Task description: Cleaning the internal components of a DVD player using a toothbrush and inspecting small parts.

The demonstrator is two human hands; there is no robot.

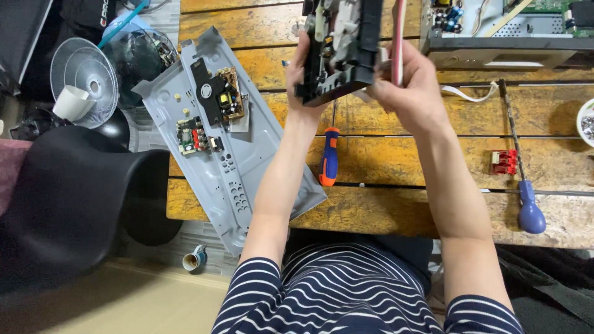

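Currently: our left hand [303, 68] and right hand [405, 83], fingers closed, grip the drive [340, 46] above the table's [433, 154] far edge; dismantling underway, next likely needs the screwdriver [330, 158].

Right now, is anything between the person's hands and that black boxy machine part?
Nothing visible. The left hand and right hand already grip the black boxy drive unit, held up above the wooden table.

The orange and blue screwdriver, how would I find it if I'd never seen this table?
Start at the wooden table and look between the person's two forearms. The short screwdriver lies there beside the grey metal panel. Its handle is orange and blue, while the other screwdriver, far right, is long with a purple-blue handle.
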